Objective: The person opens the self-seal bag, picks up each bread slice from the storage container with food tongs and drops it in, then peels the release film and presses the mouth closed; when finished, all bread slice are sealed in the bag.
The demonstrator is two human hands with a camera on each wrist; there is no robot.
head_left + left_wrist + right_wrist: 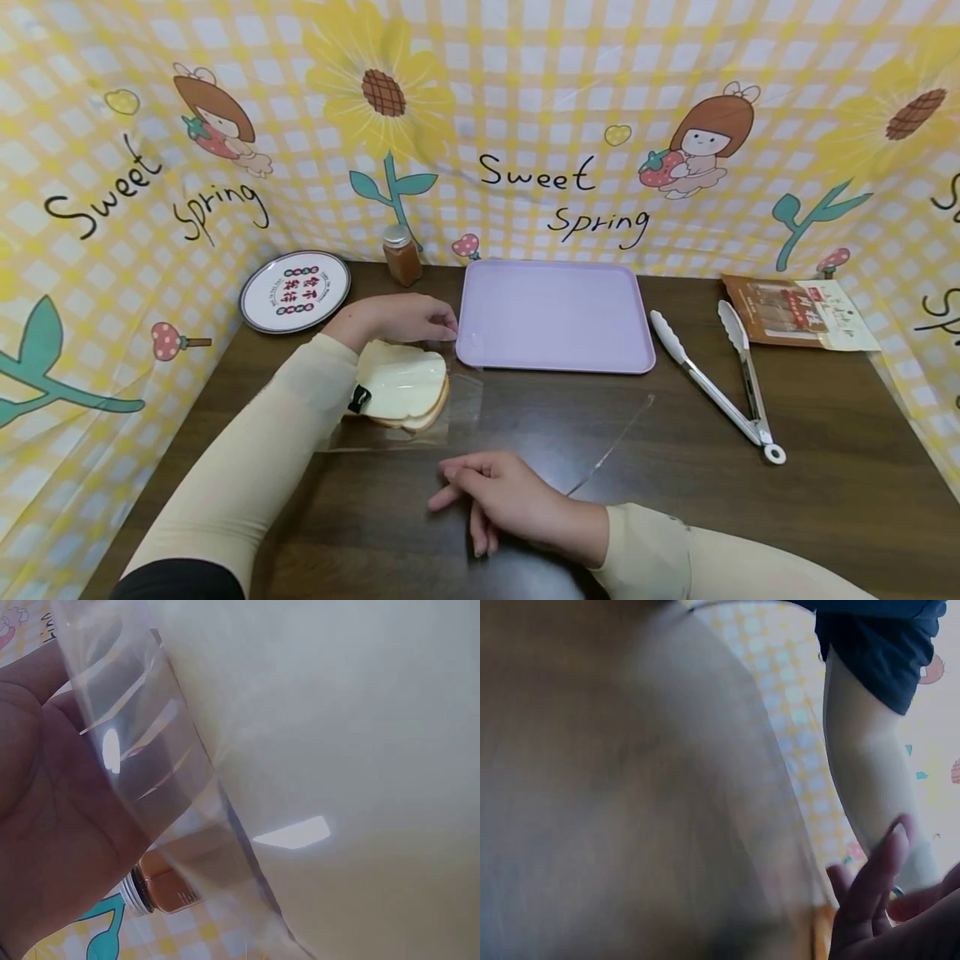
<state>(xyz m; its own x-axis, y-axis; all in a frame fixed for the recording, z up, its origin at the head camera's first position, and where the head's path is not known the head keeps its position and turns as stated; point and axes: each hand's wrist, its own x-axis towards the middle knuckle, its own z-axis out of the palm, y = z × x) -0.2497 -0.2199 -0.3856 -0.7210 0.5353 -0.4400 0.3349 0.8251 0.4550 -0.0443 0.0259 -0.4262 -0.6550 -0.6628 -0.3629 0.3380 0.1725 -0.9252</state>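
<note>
A stack of sliced bread (405,387) with a pale top lies in a clear plastic wrapper (467,400) left of centre, a small black label (360,399) at its side. Behind the bread, my left hand (401,318) bends its fingers down at the wrapper's edge, beside the tray's left rim, and seems to pinch the film. In the left wrist view, the film (142,735) partly covers that hand (67,787); its fingertips are hidden. My right hand (510,500) hovers before the bread, fingers loosely bent, holding nothing. A thin clear strip (611,446) lies near its wrist.
A lilac tray (555,317) stands at the back centre. Left of it are a spice jar (402,257) and a white plate (295,292) leaning back. Metal tongs (712,387) lie spread on the right, by a brown-and-white food packet (798,312).
</note>
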